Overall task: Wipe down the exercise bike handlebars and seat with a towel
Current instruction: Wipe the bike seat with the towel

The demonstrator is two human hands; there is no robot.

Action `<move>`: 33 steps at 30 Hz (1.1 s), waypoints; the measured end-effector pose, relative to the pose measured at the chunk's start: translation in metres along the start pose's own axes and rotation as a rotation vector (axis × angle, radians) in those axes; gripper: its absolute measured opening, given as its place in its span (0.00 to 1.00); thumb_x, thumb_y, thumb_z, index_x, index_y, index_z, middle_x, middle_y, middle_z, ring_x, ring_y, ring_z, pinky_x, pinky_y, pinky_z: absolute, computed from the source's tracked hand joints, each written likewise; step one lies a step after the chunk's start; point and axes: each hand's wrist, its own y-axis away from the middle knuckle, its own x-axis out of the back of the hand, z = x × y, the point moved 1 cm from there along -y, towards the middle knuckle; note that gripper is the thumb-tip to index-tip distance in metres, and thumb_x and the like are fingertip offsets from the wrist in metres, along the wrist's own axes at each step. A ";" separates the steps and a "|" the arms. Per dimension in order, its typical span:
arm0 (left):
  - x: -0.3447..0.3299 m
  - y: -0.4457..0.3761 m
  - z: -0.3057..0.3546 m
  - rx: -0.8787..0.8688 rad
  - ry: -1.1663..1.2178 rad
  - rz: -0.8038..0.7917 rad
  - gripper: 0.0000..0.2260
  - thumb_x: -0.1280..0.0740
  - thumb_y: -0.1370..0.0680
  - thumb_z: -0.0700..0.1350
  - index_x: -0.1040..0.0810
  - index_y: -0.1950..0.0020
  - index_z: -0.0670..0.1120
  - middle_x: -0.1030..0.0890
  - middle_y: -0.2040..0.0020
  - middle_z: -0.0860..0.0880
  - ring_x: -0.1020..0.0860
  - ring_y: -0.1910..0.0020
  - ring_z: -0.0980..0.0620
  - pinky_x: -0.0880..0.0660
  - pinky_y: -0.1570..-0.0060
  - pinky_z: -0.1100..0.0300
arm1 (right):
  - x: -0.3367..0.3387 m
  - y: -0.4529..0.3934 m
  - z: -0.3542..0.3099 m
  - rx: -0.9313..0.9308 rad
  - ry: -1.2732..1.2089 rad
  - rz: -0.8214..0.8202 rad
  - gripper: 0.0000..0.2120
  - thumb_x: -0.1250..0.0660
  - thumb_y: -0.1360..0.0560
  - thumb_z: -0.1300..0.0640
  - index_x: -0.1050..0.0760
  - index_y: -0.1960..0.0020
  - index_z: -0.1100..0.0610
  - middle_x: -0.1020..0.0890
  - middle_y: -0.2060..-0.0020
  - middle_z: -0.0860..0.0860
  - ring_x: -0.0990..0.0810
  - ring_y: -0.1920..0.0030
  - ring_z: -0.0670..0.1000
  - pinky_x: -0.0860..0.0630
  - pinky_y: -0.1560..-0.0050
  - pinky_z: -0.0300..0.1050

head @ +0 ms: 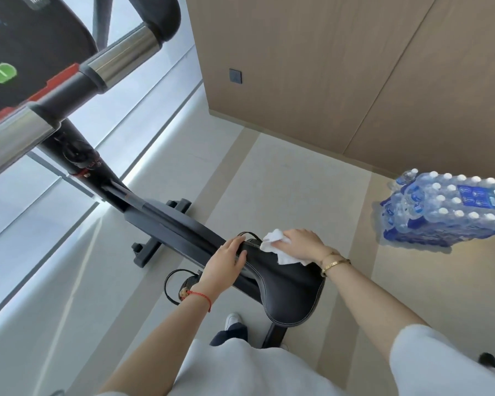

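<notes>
- Head view shows us the exercise bike (166,221) running from the console at upper left down to the seat near our body, with a wrapped pack of water bottles (446,210) on the floor well off to the right.
- We see the handlebars (120,57) as chrome and black tube at upper left, with neither hand on them.
- We see the black seat (286,284) lying between our forearms, its narrow nose pointing toward the bike's frame.
- Our left hand (226,262) curls its fingers over the nose's left edge; we judge that grip should stay firm to steady the saddle.
- Our right hand (300,244) lies fairly flat, pressing the white towel (277,247) onto the nose's right side.
- We judge overlapping strokes from nose back to the wide rear would work best, with the towel kept bunched under the palm and the stitched edge covered too.
</notes>
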 end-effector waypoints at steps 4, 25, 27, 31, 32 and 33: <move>0.000 0.000 -0.001 -0.025 0.016 0.002 0.19 0.44 0.17 0.52 0.34 0.27 0.51 0.31 0.29 0.55 0.27 0.35 0.52 0.29 0.38 0.59 | -0.006 -0.008 -0.043 0.108 0.032 -0.086 0.27 0.51 0.21 0.34 0.25 0.50 0.54 0.21 0.62 0.53 0.23 0.60 0.57 0.31 0.58 0.48; 0.003 0.000 0.004 0.009 -0.006 -0.002 0.19 0.44 0.17 0.51 0.35 0.26 0.51 0.32 0.28 0.54 0.26 0.37 0.52 0.30 0.40 0.59 | -0.031 0.017 0.019 0.386 0.186 0.262 0.20 0.48 0.21 0.43 0.25 0.38 0.50 0.20 0.46 0.49 0.24 0.41 0.55 0.34 0.40 0.50; 0.002 0.000 0.003 0.007 -0.010 -0.002 0.19 0.45 0.17 0.51 0.35 0.26 0.51 0.32 0.27 0.54 0.28 0.34 0.51 0.30 0.38 0.58 | -0.039 0.027 0.036 0.389 0.153 0.364 0.23 0.49 0.23 0.42 0.25 0.37 0.50 0.22 0.44 0.47 0.26 0.39 0.54 0.35 0.38 0.49; 0.000 -0.001 0.004 0.015 -0.010 -0.001 0.19 0.45 0.17 0.51 0.35 0.26 0.50 0.32 0.27 0.53 0.29 0.32 0.50 0.31 0.37 0.57 | -0.034 0.020 0.039 0.186 -0.053 0.317 0.23 0.48 0.23 0.39 0.26 0.36 0.48 0.23 0.38 0.47 0.25 0.41 0.54 0.30 0.44 0.49; 0.000 -0.001 0.003 0.013 -0.009 -0.001 0.19 0.45 0.17 0.51 0.35 0.26 0.50 0.32 0.27 0.53 0.29 0.32 0.50 0.30 0.37 0.57 | -0.027 0.017 0.039 0.084 -0.197 0.254 0.22 0.46 0.23 0.38 0.26 0.36 0.47 0.22 0.40 0.47 0.23 0.43 0.54 0.27 0.45 0.49; 0.000 0.000 0.003 0.011 -0.009 -0.004 0.19 0.45 0.17 0.51 0.35 0.26 0.51 0.32 0.27 0.53 0.28 0.33 0.50 0.30 0.37 0.57 | -0.020 0.014 0.041 -0.012 -0.332 0.196 0.22 0.45 0.23 0.37 0.26 0.36 0.45 0.20 0.43 0.47 0.22 0.46 0.54 0.24 0.47 0.48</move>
